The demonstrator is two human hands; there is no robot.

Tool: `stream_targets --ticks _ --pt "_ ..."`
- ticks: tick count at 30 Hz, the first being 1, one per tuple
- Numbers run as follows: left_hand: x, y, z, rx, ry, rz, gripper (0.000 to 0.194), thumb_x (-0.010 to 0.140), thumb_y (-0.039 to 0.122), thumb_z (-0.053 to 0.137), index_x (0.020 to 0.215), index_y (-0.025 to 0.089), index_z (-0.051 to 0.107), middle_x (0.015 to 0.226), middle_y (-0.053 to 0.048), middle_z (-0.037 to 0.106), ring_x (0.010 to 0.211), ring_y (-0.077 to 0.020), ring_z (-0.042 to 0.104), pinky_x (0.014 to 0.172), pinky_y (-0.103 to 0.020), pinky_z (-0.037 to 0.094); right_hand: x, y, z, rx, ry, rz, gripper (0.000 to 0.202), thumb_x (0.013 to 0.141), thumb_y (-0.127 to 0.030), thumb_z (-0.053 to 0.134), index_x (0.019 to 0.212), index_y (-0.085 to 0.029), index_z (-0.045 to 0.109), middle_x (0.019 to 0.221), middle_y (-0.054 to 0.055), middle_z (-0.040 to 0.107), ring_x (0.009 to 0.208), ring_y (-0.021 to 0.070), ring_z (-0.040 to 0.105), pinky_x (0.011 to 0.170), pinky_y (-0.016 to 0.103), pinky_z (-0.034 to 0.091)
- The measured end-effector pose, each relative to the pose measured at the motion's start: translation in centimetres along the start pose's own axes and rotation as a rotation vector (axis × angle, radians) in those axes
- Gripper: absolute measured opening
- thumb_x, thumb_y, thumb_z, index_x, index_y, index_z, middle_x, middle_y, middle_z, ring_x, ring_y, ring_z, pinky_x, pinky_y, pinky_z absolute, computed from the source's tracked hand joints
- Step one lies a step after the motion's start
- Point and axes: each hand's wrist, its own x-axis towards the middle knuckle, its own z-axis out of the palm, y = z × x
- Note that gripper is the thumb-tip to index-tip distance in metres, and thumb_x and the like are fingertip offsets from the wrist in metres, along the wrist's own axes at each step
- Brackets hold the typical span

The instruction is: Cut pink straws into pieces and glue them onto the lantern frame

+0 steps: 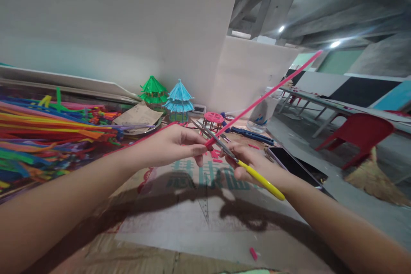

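Note:
Between the thumb and fingers of my left hand (183, 146) is a long pink pipe cleaner (266, 95), which slants up to the right. My right hand (253, 162) grips scissors with yellow handles (261, 181), and their partly spread blades (221, 144) lie across the pipe cleaner close to my left fingertips. Short pink cut pieces (217, 154) lie on the table behind my hands, and another pink piece (253, 253) rests near the front edge. A clear triangular ruler (204, 201) lies on the sheet below.
Many coloured pipe cleaners (48, 132) are heaped at left. Behind stand a green pagoda model (153, 90), a blue one (179, 98) and a pink round frame (214, 118). Blue-handled pliers (252, 135), a phone (293, 166) and a clear container (257, 120) are at right.

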Motion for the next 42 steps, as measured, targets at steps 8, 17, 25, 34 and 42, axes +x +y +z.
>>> stream_targets --ticks 8,17,25,34,42 --pt "0.0 -0.3 0.0 -0.016 0.01 -0.016 0.027 0.095 0.041 0.061 0.091 0.02 0.078 0.079 0.001 0.079 0.078 -0.013 0.069 0.078 -0.021 0.05 0.0 1.0 0.1 -0.019 0.08 0.033 0.062 0.078 -0.065 0.072 0.124 -0.024 0.061 0.112 0.007 0.064 0.108 0.0284 0.06 0.099 0.046 0.05" --pt "0.2 -0.1 0.2 -0.112 0.034 -0.022 0.026 0.095 0.039 0.061 0.087 0.019 0.075 0.078 0.0 0.078 0.077 -0.0138 0.071 0.078 -0.024 0.053 0.0 -0.7 1.1 0.012 0.061 0.006 0.063 0.08 -0.064 0.071 0.125 -0.022 0.055 0.114 0.008 0.062 0.113 0.0283 0.058 0.102 0.043 0.048" --pt "0.1 -0.2 0.3 -0.122 0.034 -0.018 0.026 0.094 0.039 0.061 0.086 0.018 0.074 0.078 -0.002 0.078 0.077 -0.0159 0.072 0.079 -0.027 0.055 -0.4 -0.2 0.9 -0.023 0.02 0.022 0.066 0.082 -0.068 0.067 0.133 -0.026 0.054 0.101 0.005 0.061 0.095 0.0239 0.061 0.089 0.037 0.054" --pt "0.8 -1.0 -1.1 -0.08 0.282 -0.035 0.028 0.089 0.043 0.065 0.084 0.017 0.072 0.081 -0.003 0.078 0.082 -0.0179 0.071 0.083 -0.029 0.054 0.9 -0.1 -0.1 -0.124 0.115 -0.004 0.064 0.082 -0.073 0.062 0.114 -0.019 0.054 0.087 0.0 0.05 0.072 0.0147 0.045 0.063 0.027 0.044" --pt "2.0 -4.0 -1.6 -0.138 0.513 -0.101 0.035 0.085 0.05 0.069 0.088 0.016 0.07 0.086 -0.008 0.079 0.089 -0.0221 0.072 0.09 -0.034 0.053 1.7 1.0 2.2 -0.513 0.052 0.154 0.062 0.076 -0.041 0.081 0.134 -0.025 0.064 0.106 0.008 0.066 0.097 0.026 0.059 0.086 0.038 0.048"
